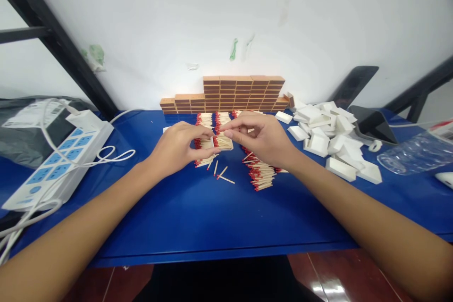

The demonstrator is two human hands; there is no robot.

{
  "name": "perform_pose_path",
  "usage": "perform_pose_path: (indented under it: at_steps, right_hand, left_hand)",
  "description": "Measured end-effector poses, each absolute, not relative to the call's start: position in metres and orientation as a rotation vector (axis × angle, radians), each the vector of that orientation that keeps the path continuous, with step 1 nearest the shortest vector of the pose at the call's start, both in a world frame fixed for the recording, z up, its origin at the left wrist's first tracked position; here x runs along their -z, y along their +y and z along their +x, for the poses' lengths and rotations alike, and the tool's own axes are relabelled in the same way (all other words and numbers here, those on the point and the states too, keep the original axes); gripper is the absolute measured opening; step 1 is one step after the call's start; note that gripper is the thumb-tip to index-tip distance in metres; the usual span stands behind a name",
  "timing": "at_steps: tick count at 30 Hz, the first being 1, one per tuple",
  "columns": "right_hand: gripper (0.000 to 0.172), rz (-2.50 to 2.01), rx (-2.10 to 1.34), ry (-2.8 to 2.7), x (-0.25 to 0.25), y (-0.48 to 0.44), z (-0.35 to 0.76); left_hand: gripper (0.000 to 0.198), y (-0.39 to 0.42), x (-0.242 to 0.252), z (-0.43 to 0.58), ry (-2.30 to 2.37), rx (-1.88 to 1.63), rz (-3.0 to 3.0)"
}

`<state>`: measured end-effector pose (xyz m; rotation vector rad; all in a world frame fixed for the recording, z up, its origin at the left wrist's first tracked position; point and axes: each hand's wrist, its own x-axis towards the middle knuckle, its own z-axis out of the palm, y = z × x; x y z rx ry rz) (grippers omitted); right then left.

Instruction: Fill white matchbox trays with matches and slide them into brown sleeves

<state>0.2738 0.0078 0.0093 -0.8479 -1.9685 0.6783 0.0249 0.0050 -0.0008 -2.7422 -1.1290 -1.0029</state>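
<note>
A small white tray filled with red-tipped matches lies between my hands on the blue table. My left hand has its thumb and forefinger curved around the tray's left end. Above the tray's right part, my right hand has its thumb and forefinger pinched together; whatever is between the tips is too small to make out. Rows of matches lie behind the hands and beneath the right one. Several loose matches are scattered just in front of the tray.
Brown matchboxes are stacked along the wall. White empty trays are heaped at the right, near a dark phone-like object and a clear plastic bottle. A power strip with white cables occupies the left side.
</note>
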Motion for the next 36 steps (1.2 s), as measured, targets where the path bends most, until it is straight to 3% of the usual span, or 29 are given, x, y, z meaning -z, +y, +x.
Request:
perform_pose_path:
  at_steps: [5, 14, 18, 36]
  right_hand:
    - [0.021, -0.855, -0.704, -1.983, -0.007, 0.01, 0.273]
    - [0.011, -0.917, -0.441, -2.094, -0.008, 0.012, 0.277]
    - [0.015, -0.849, -0.36, -2.216, -0.011, 0.013, 0.281]
    - [0.01, -0.795, -0.382, -2.375, -0.003, 0.019, 0.284]
  left_hand:
    - [0.033, 0.003, 0.0, 0.025, -1.125, 1.072, -2.728]
    - [0.034, 0.003, 0.002, 0.025, -1.21, 1.105, -2.745]
    - [0.034, 0.004, 0.003, 0.024, -1.219, 1.135, -2.757]
    - [0.029, 0.005, 0.002, 0.024, -1.157, 1.129, -2.813]
